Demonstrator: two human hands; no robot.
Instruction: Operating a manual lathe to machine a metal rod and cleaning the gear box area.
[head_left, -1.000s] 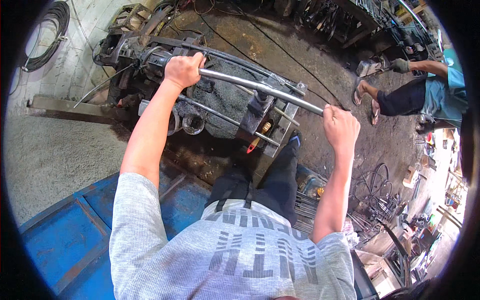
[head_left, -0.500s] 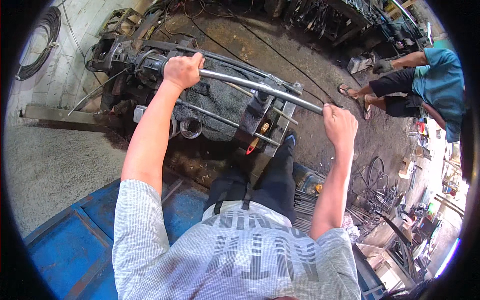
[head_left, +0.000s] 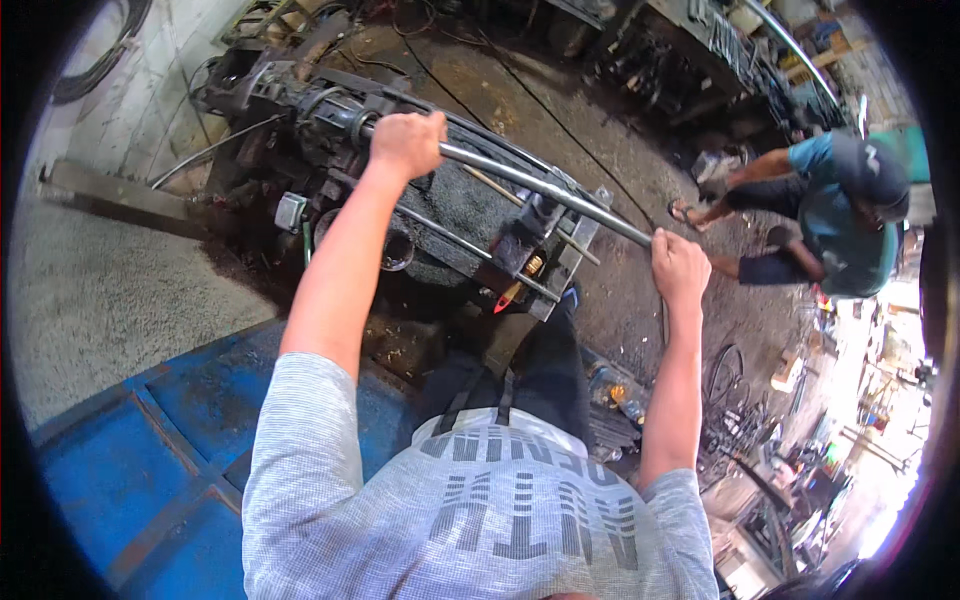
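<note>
A long shiny metal pipe (head_left: 550, 189) runs slantwise over a dark greasy machine (head_left: 290, 125), its left end at the machine's round chuck (head_left: 345, 115). My left hand (head_left: 407, 145) is closed round the pipe just right of the chuck. Its right end is gripped by my right hand (head_left: 681, 265), beyond the machine's edge. Below the pipe lies a bed of dark metal chips (head_left: 455, 215), with a slim rail (head_left: 440, 238) across it. A brush with a red handle (head_left: 507, 297) rests at the machine's near right corner, and a round container (head_left: 398, 250) stands near the chips.
At the right, a person in a teal shirt (head_left: 850, 255) and dark cap crouches. Blue metal panels (head_left: 190, 490) lie at lower left. Metal rods and scrap (head_left: 760, 480) clutter the right floor. A dark cable (head_left: 560, 120) crosses the floor behind the pipe.
My left hand has shifted right relative to the chuck, leaving a short stretch of pipe showing between them. The person at the right has bent lower. The whole view has shifted a little.
</note>
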